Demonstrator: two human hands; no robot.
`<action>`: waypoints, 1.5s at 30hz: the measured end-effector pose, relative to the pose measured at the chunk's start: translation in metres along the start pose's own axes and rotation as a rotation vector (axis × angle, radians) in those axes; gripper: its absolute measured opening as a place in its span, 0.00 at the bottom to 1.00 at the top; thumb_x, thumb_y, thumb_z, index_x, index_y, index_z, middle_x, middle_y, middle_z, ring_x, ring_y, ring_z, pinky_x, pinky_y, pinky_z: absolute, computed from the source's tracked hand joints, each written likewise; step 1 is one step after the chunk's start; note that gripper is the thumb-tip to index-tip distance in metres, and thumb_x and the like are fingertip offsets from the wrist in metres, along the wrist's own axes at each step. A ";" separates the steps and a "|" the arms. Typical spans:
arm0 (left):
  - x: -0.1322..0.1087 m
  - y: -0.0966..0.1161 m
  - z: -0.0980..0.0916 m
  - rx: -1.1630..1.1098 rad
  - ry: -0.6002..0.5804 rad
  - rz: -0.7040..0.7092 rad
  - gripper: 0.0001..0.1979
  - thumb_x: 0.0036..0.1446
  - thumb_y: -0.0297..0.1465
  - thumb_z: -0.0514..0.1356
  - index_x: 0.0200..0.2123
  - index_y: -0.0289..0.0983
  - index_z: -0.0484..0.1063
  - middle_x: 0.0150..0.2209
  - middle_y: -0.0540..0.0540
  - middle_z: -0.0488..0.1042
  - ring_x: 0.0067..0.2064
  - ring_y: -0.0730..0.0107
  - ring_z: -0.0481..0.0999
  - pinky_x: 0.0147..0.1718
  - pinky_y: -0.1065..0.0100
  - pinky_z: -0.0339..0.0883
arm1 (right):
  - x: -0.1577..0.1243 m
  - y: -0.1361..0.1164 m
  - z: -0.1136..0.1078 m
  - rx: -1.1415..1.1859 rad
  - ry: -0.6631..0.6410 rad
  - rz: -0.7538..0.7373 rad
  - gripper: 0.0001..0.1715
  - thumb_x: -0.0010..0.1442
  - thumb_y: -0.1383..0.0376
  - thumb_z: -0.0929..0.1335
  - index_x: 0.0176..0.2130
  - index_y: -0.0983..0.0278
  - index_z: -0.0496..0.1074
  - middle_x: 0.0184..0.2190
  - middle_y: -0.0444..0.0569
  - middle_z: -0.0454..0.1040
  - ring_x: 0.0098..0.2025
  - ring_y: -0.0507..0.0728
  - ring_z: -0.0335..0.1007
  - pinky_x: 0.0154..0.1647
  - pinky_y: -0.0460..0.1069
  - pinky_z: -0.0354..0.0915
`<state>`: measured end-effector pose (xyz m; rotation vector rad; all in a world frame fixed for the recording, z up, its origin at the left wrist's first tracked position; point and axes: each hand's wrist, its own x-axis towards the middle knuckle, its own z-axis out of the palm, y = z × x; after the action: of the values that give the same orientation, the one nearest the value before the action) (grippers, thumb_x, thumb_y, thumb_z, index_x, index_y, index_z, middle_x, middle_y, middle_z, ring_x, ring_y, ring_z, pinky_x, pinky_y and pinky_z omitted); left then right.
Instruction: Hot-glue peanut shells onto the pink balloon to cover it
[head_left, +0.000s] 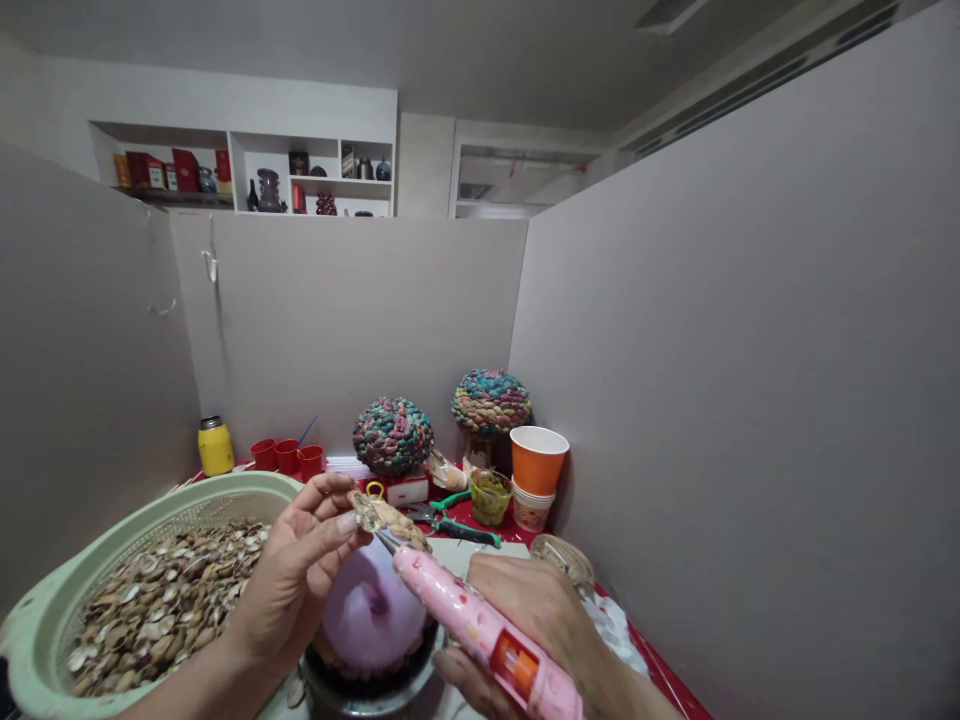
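Observation:
My left hand (307, 545) is closed in a pinch on a peanut shell (366, 510), held above a purple balloon (375, 610). My right hand (532, 610) is wrapped around a pink hot glue gun (457, 605) with small printed patterns and an orange part in its window. The glue gun's metal nozzle points up and left, close beside the shell; whether they touch I cannot tell. Tan shells (401, 522) show at the balloon's far edge. The balloon rests in a round metal bowl (424, 670), partly hidden by my hands.
A green basket (45, 610) of peanut shells stands left. Behind are two colourful shell-covered domes (394, 436), green-handled pliers (469, 532), a yellow-green cup (491, 497), an orange paper cup (538, 460), red cups (286, 457) and a yellow bottle (216, 446). Grey partitions (360, 310) enclose the table.

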<state>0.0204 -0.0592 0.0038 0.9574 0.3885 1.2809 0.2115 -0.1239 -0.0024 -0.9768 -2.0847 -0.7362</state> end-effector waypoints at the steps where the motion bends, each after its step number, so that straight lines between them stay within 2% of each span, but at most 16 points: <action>1: 0.000 0.000 0.000 0.000 0.000 -0.003 0.15 0.49 0.22 0.68 0.41 0.36 0.73 0.36 0.48 0.76 0.35 0.74 0.76 0.37 0.73 0.73 | -0.001 0.001 0.000 -0.003 -0.009 -0.001 0.36 0.71 0.52 0.50 0.19 0.63 0.61 0.14 0.43 0.62 0.14 0.49 0.54 0.17 0.48 0.46; 5: -0.001 0.000 0.000 -0.005 0.004 -0.002 0.15 0.49 0.22 0.68 0.41 0.37 0.73 0.35 0.48 0.76 0.35 0.73 0.76 0.37 0.73 0.73 | -0.004 0.002 0.001 -0.014 -0.020 -0.015 0.35 0.71 0.54 0.50 0.20 0.63 0.63 0.15 0.44 0.63 0.16 0.49 0.57 0.19 0.48 0.48; 13: -0.001 0.002 0.001 -0.017 -0.005 0.000 0.14 0.50 0.21 0.67 0.41 0.37 0.73 0.36 0.48 0.76 0.36 0.73 0.76 0.38 0.73 0.73 | -0.002 0.001 0.001 -0.094 0.014 0.010 0.36 0.71 0.53 0.49 0.18 0.63 0.62 0.14 0.42 0.61 0.15 0.49 0.54 0.19 0.48 0.46; 18: -0.006 0.008 0.003 -0.011 0.008 -0.006 0.15 0.50 0.22 0.67 0.42 0.37 0.74 0.36 0.48 0.77 0.35 0.72 0.77 0.38 0.73 0.74 | -0.006 0.006 0.000 -0.019 0.049 0.005 0.32 0.72 0.54 0.52 0.22 0.63 0.63 0.17 0.43 0.62 0.18 0.50 0.55 0.21 0.48 0.47; 23: -0.010 0.021 0.005 -0.030 0.031 0.032 0.16 0.46 0.24 0.70 0.41 0.37 0.75 0.36 0.48 0.77 0.34 0.71 0.77 0.36 0.72 0.76 | -0.012 0.016 0.000 0.041 0.006 0.104 0.28 0.71 0.53 0.54 0.27 0.64 0.65 0.20 0.45 0.64 0.21 0.52 0.59 0.23 0.48 0.49; 25: -0.012 0.029 0.007 -0.042 0.048 0.061 0.18 0.43 0.24 0.72 0.40 0.36 0.76 0.35 0.48 0.77 0.34 0.71 0.77 0.35 0.73 0.77 | -0.013 0.023 0.001 0.054 -0.051 0.177 0.26 0.70 0.52 0.56 0.27 0.63 0.64 0.21 0.45 0.64 0.21 0.52 0.60 0.23 0.48 0.51; 27: -0.013 0.036 0.010 -0.055 0.065 0.093 0.18 0.40 0.24 0.73 0.38 0.36 0.77 0.34 0.48 0.77 0.33 0.71 0.77 0.34 0.75 0.77 | -0.016 0.032 0.002 0.056 -0.126 0.311 0.24 0.68 0.50 0.58 0.27 0.62 0.63 0.21 0.45 0.66 0.22 0.53 0.62 0.24 0.47 0.52; 30: -0.015 0.044 0.011 -0.065 0.077 0.136 0.17 0.41 0.23 0.71 0.38 0.35 0.77 0.33 0.48 0.77 0.33 0.72 0.77 0.35 0.75 0.77 | -0.027 0.045 0.006 0.022 -0.319 0.524 0.21 0.63 0.49 0.63 0.28 0.61 0.61 0.24 0.45 0.68 0.24 0.55 0.64 0.25 0.47 0.52; 34: -0.017 0.049 0.006 -0.084 0.007 0.171 0.15 0.46 0.21 0.68 0.40 0.35 0.76 0.36 0.47 0.78 0.36 0.71 0.78 0.37 0.74 0.77 | -0.058 0.057 0.015 0.030 -0.589 0.604 0.11 0.59 0.58 0.67 0.31 0.61 0.64 0.32 0.49 0.72 0.32 0.58 0.67 0.31 0.48 0.54; 37: -0.020 0.053 0.003 -0.088 -0.002 0.170 0.14 0.49 0.19 0.65 0.40 0.35 0.76 0.36 0.47 0.79 0.36 0.69 0.79 0.37 0.72 0.78 | -0.083 0.061 0.023 0.046 -0.693 0.672 0.06 0.54 0.64 0.68 0.31 0.63 0.66 0.31 0.49 0.73 0.30 0.57 0.66 0.28 0.47 0.51; 41: -0.027 0.059 0.008 -0.051 0.051 0.158 0.13 0.51 0.20 0.63 0.40 0.37 0.76 0.33 0.48 0.79 0.35 0.68 0.79 0.36 0.72 0.79 | -0.104 0.066 0.031 0.081 -0.791 0.752 0.08 0.51 0.63 0.71 0.31 0.63 0.68 0.31 0.48 0.74 0.31 0.57 0.68 0.27 0.47 0.51; 45: -0.030 0.063 0.014 -0.011 0.086 0.140 0.13 0.54 0.19 0.58 0.40 0.38 0.76 0.33 0.48 0.80 0.36 0.69 0.80 0.38 0.74 0.78 | -0.114 0.074 0.035 0.113 -0.843 0.810 0.18 0.49 0.56 0.74 0.35 0.63 0.70 0.35 0.50 0.75 0.35 0.59 0.69 0.30 0.47 0.54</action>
<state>-0.0175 -0.0927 0.0532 0.9357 0.3863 1.4531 0.3123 -0.1037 -0.0990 -2.1155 -2.0156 0.2703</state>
